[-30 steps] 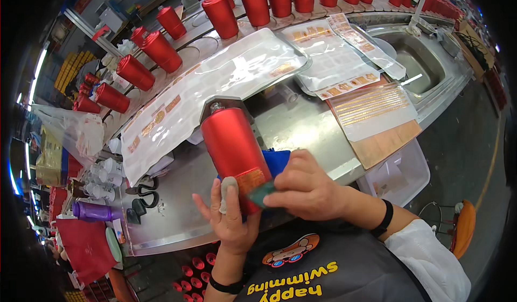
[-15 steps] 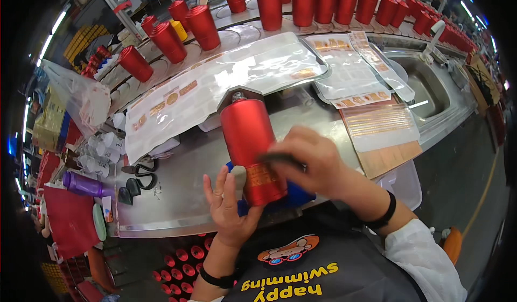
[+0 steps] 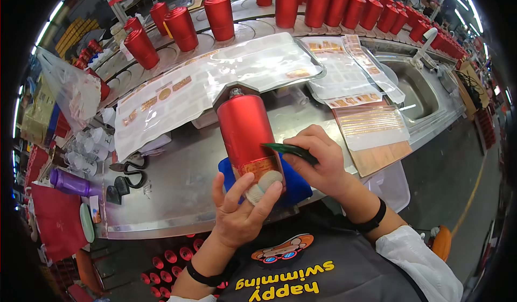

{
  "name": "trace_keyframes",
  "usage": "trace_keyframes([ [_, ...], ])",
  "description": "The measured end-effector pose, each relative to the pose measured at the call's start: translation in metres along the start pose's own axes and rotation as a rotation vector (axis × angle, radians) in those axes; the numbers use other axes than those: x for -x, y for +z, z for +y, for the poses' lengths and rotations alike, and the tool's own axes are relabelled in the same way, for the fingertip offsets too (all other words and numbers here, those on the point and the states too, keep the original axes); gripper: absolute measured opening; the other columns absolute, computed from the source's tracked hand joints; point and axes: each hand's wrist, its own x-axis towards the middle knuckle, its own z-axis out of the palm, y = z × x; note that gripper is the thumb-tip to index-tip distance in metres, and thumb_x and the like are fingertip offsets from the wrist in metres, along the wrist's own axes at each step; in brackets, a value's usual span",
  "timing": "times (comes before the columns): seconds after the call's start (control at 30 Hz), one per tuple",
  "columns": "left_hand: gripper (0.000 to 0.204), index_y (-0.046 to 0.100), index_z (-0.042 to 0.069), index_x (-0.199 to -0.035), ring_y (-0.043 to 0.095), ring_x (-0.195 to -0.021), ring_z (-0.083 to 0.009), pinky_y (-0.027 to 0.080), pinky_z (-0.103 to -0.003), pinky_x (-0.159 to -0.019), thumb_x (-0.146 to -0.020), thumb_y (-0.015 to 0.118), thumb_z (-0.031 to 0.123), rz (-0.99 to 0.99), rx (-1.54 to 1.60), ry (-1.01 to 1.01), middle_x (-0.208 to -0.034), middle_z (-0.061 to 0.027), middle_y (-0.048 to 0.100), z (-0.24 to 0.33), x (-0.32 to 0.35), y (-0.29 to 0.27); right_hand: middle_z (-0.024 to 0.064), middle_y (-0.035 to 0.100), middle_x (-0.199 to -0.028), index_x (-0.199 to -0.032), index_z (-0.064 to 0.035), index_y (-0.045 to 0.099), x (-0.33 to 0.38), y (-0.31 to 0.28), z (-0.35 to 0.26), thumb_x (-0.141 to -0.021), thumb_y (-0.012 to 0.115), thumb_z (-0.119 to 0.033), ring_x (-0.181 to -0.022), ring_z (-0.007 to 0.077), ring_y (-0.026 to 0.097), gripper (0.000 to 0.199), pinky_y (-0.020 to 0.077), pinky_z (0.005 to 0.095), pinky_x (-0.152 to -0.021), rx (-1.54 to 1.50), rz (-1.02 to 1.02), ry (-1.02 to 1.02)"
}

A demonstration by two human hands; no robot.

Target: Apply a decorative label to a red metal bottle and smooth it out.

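Observation:
A red bottle (image 3: 245, 124) lies tilted on a support in front of me, its neck pointing away and gold lettering around its lower part. The far end rests in a grey angled holder (image 3: 257, 88), and a blue cloth (image 3: 297, 186) shows beneath. My left hand (image 3: 239, 216) is at the bottle's near end, fingertips on a pale grey rounded pad (image 3: 269, 181) against it. My right hand (image 3: 322, 164) is closed around a dark green pointed scraper (image 3: 293, 151), whose tip is at the bottle's right side.
Clear sheets with gold transfers (image 3: 177, 95) cover the bench's far side. Red bottles (image 3: 288, 8) line a conveyor behind. To the right are a copper-coloured board (image 3: 377, 159) and a sink (image 3: 412, 89). Scissors (image 3: 134, 173), dark scrapers (image 3: 114, 195) and a purple bottle (image 3: 70, 182) are left.
My left hand has shifted right onto the bottle's near end, with the grey pad now over its lower front. My right hand's blurred stroke has slowed, and the scraper now shows sharply, slightly higher.

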Motion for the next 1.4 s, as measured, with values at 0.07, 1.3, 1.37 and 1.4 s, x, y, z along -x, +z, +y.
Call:
trace_keyframes([
  [0.07, 0.035, 0.064, 0.022, -0.118, 0.050, -0.117, -0.0187, 0.018, -0.053, -0.114, -0.083, 0.060, 0.016, -0.025, -0.010, 0.020, -0.092, 0.0038, 0.068, -0.001, -0.002, -0.002, 0.0085, 0.059, -0.081, -0.100, -0.0036, 0.064, 0.004, -0.003, 0.000, -0.078, 0.071, -0.002, -0.066, 0.0216, 0.054, 0.023, 0.0431, 0.0301, -0.060, -0.052, 0.029, 0.051],
  [1.3, 0.084, 0.023, -0.008, -0.143, 0.041, -0.129, -0.0441, 0.016, -0.059, -0.111, -0.085, 0.067, 0.033, 0.042, 0.111, -0.280, -0.136, -0.0261, 0.042, -0.008, 0.023, 0.010, 0.0081, 0.061, -0.082, -0.101, -0.0010, 0.062, 0.002, 0.002, -0.010, -0.086, 0.066, -0.011, -0.074, 0.0133, 0.059, 0.019, 0.0462, 0.0274, -0.065, -0.385, -0.188, 0.425],
  [1.37, 0.082, 0.022, -0.008, -0.143, 0.040, -0.129, -0.0442, 0.016, -0.059, -0.111, -0.086, 0.065, 0.033, 0.028, 0.102, -0.273, -0.136, -0.0265, 0.042, -0.008, 0.021, 0.009, 0.0083, 0.060, -0.082, -0.102, -0.0018, 0.062, 0.007, 0.001, -0.006, -0.085, 0.067, -0.010, -0.074, 0.0158, 0.058, 0.020, 0.0462, 0.0287, -0.066, -0.369, -0.163, 0.464],
  [1.4, 0.082, 0.024, -0.007, -0.143, 0.041, -0.129, -0.0438, 0.017, -0.060, -0.110, -0.084, 0.068, 0.030, 0.046, 0.127, -0.272, -0.135, -0.0275, 0.043, -0.007, 0.020, 0.009, 0.0086, 0.059, -0.082, -0.102, -0.0026, 0.062, 0.009, 0.001, -0.004, -0.083, 0.068, -0.009, -0.074, 0.0184, 0.058, 0.021, 0.0462, 0.0299, -0.067, -0.356, -0.146, 0.497],
])
